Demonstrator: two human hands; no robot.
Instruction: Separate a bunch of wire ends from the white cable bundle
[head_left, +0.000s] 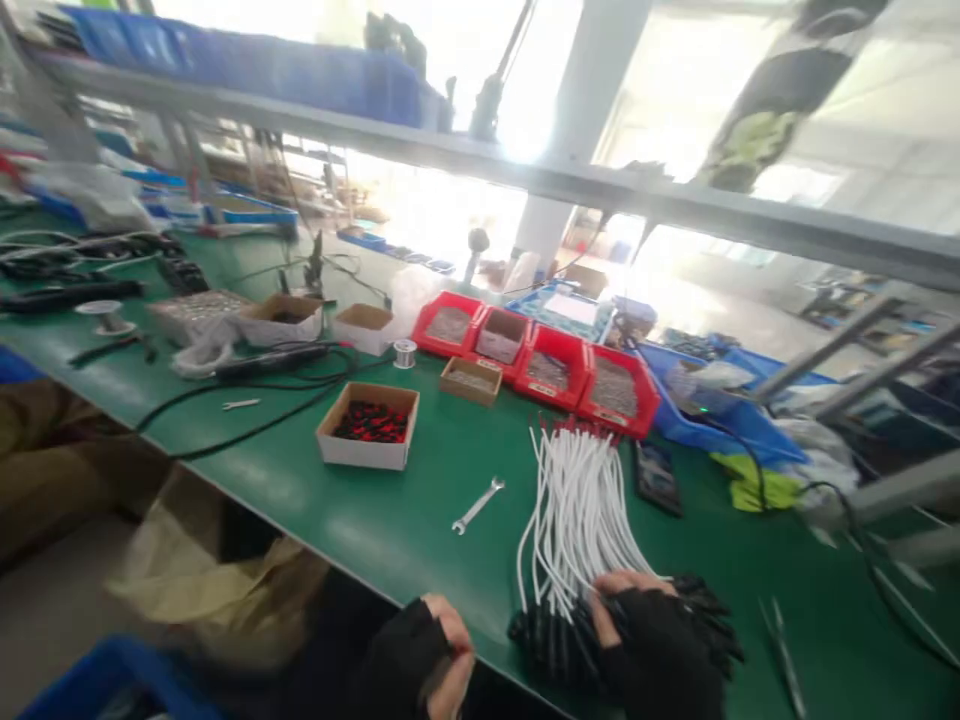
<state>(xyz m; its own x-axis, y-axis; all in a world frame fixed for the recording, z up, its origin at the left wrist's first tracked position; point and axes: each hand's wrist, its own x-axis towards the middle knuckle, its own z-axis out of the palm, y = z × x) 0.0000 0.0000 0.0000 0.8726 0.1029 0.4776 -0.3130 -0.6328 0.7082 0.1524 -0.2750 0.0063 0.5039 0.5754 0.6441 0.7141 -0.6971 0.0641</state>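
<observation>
A bundle of white cables (pixel 577 510) with black plug ends lies on the green workbench (pixel 420 520), fanned toward me. My right hand (pixel 645 630), in a black fingerless glove, rests on the black ends of the bundle with its fingers curled over them. My left hand (pixel 431 660), also gloved, hangs at the table's near edge with its fingers curled; nothing shows in it. A small steel wrench (pixel 478 505) lies on the mat between the two hands, a little farther away.
A cardboard box of red and black parts (pixel 369 424) stands left of centre. Red bins (pixel 536 362) of small metal parts line the back. Black cables, a solder spool (pixel 405 352) and a soldering tool lie at the left. A dark phone (pixel 657 476) lies right of the bundle.
</observation>
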